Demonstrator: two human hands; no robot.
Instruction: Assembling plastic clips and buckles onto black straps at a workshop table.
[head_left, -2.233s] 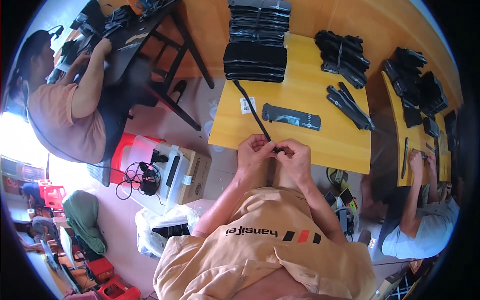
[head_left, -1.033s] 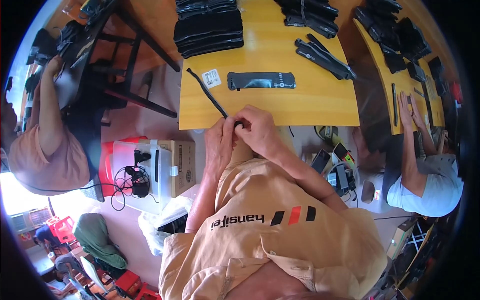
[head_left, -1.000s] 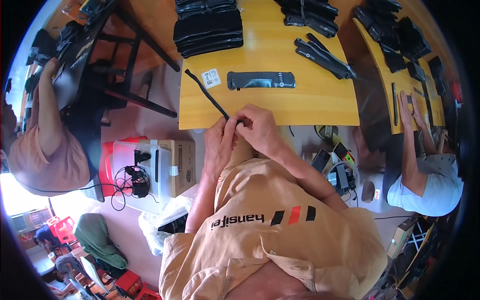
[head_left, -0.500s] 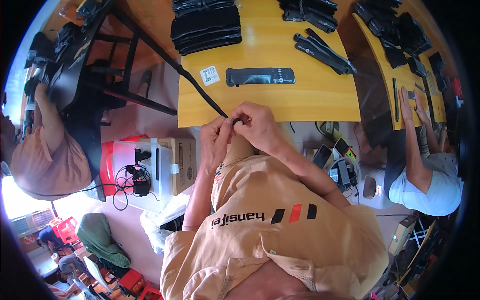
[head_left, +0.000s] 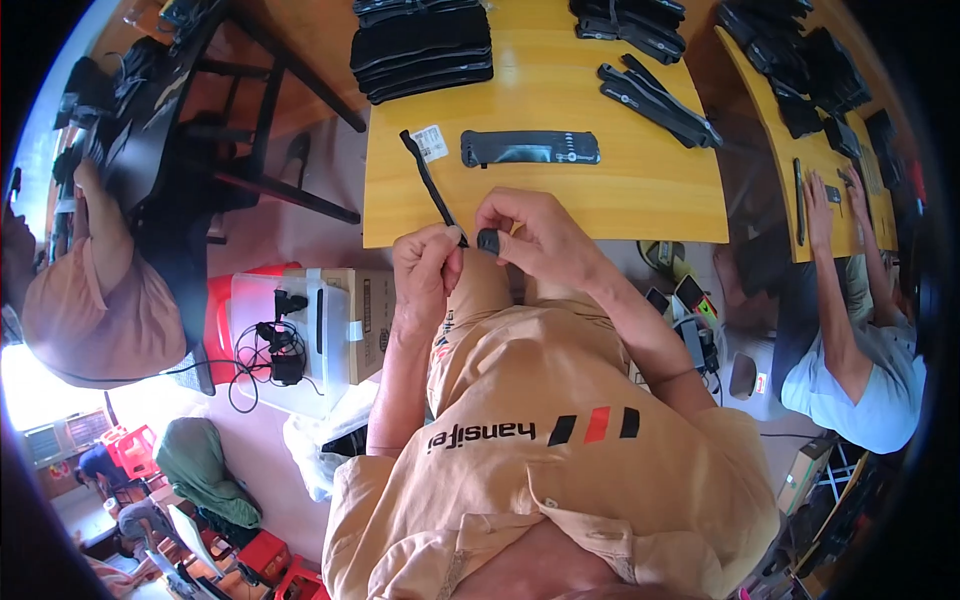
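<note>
Just in front of the table's near edge, my left hand (head_left: 427,268) pinches a narrow black strap (head_left: 430,185). The strap's free end slants up over the tabletop and reaches a white label (head_left: 431,143). Beside it, my right hand (head_left: 540,238) is closed on a small black piece (head_left: 488,240), held between thumb and fingers. Whether this piece joins the strap, I cannot tell. Beyond my hands a flat black sleeve (head_left: 530,148) with a printed front lies on the yellow table (head_left: 660,200).
Stacked black sleeves (head_left: 425,55) sit at the table's far left, with bundled black straps (head_left: 650,100) at the far right. A clear plastic bin (head_left: 325,340) holding cables stands low on my left. Co-workers sit at tables on both sides.
My hands have drawn apart, the right one moving rightward with the black piece. The strap in my left hand stands steeper, its free end now over the table by the label.
</note>
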